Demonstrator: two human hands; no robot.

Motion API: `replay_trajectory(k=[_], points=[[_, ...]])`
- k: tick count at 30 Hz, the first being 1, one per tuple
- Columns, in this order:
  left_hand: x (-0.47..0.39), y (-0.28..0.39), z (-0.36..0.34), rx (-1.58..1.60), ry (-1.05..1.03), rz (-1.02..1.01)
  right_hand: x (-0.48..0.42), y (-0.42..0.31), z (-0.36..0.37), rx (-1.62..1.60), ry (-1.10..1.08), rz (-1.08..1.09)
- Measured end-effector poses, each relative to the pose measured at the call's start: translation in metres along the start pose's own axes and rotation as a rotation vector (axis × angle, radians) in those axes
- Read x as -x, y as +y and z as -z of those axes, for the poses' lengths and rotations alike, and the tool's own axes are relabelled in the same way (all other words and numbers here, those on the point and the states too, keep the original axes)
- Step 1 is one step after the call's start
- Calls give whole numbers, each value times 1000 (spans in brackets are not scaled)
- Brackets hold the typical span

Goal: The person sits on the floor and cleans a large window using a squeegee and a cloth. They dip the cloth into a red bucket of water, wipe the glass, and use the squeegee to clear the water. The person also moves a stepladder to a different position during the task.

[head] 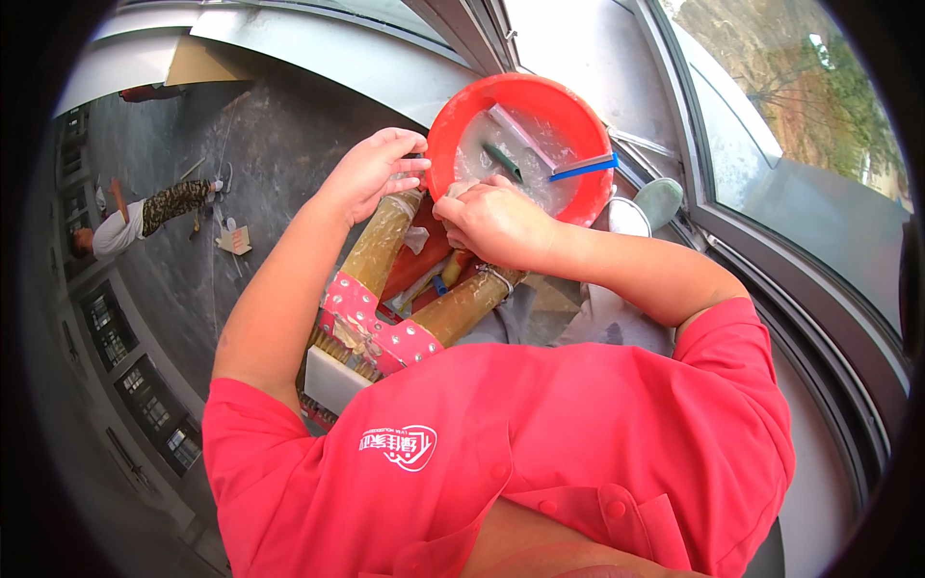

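My left hand [384, 172] is beside the left rim of a red plastic basin [442, 137], fingers apart and holding nothing. My right hand [498, 220] is closed on a wet, greyish cloth [462, 188] at the basin's near rim. Most of the cloth is hidden by the fingers. Cloudy water [473, 148] fills the basin's bottom. A squeegee [524, 137] leans in it, its blue-edged blade [584, 166] resting across the right rim. Near the squeegee, a dark green tube-like piece [501, 161] lies in the water.
Below my hands stand two yellowish-brown poles [462, 307] joined by a pink riveted plate [376, 332]. Bristles and a white block [332, 379] sit beside it. Window frames [694, 144] run along the right. Far left, another person [137, 224] is on the dark floor [166, 159].
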State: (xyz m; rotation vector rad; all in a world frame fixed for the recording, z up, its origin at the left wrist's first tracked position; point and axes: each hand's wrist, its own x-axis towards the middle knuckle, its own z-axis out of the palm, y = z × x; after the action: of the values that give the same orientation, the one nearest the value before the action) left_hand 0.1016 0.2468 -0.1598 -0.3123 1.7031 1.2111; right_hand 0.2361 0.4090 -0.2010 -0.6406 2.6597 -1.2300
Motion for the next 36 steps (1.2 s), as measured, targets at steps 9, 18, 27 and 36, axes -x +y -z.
replay_trajectory(k=[9,18,27,36], points=[[2,-1,-15,39,-1,35,17,150,-131,279,-676,-453],[-6,-13,-36,81,48,247,-9,61,-44,-34,-24,-244],[-6,7,-61,320,-271,460,4,-83,60,-303,321,224],[-3,-1,-76,355,-136,179,0,45,66,-734,731,-340]])
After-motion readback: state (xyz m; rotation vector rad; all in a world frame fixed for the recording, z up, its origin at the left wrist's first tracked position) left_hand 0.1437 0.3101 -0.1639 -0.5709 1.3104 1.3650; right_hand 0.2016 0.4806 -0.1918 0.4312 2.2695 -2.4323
